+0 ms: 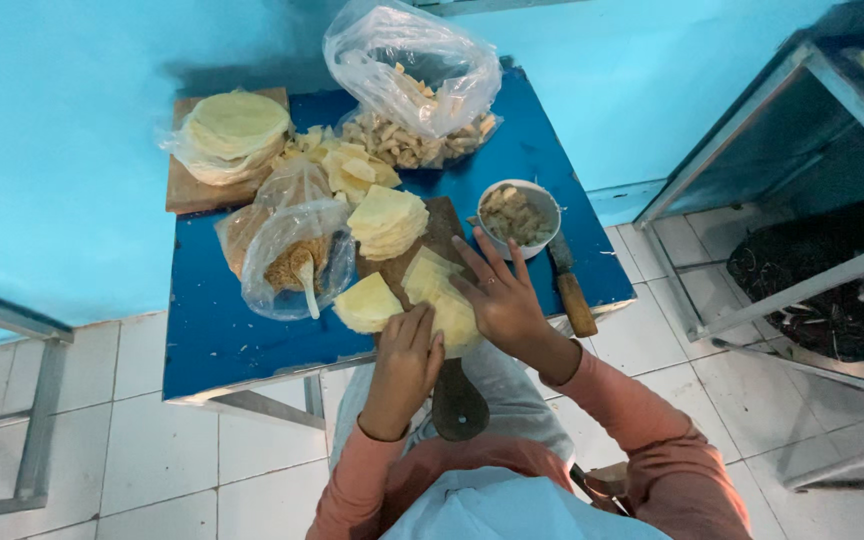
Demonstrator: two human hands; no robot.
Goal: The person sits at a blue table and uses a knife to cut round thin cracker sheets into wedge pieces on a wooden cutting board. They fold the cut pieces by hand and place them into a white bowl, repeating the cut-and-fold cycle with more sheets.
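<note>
While both hands press down on one pale yellow wrapper (440, 300) at the near end of the wooden board (457, 400), neither grip is closed round anything: the left hand (407, 365) lies with fingers curled and bunched on the wrapper's near left edge, and the right hand (500, 295) rests flat, fingers spread wide, on its right side. The wrapper looks thin, soft and floppy (likely easy to tear), so it would handle best taken lightly at an edge or corner with the fingertips, not pinched hard in the middle. Just left of it lies a folded piece (367, 303), and beyond it on the board a stack (388, 222) of more wrappers. A white bowl (518, 217) of brownish filling stands just past the right hand, with a wooden-handled knife (570, 287) beside it near the edge of the blue surface (207, 335). Left of the board a clear bag (292, 262) holds crumbs and a spoon; further back are a larger bag (414, 75) of chopped bits and a bagged pile (232, 135) of round sheets.
</note>
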